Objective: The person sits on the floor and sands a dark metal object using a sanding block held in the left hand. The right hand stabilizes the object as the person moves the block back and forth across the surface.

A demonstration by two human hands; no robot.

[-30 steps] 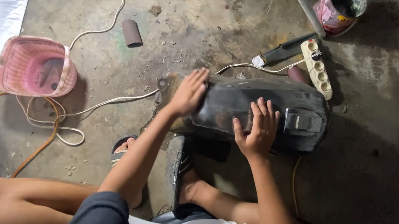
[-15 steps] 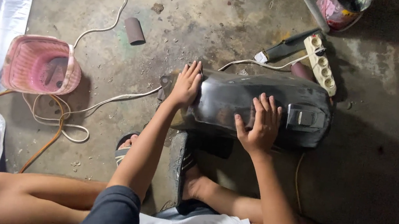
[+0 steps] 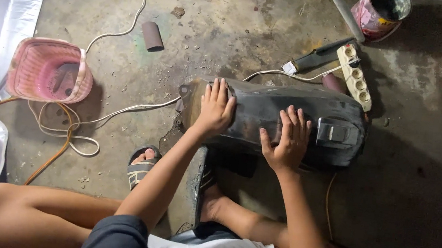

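A dark, rounded, scuffed metal tank-like shell [image 3: 282, 122] lies on its side on the bare concrete floor [image 3: 233, 20], near the middle, in front of the seated person. Both hands lie flat and open on its top, fingers spread, gripping nothing. The left hand [image 3: 215, 108] covers the shell's left end; the right hand [image 3: 287, 139] sits at the middle and has slid slightly since half a second ago, suggesting rubbing or feeling the surface. Beyond the shell lies a white power strip [image 3: 354, 76]. Toward the floor's left edge stands a pink plastic basket [image 3: 49, 69] beside loose white cord [image 3: 123, 108].
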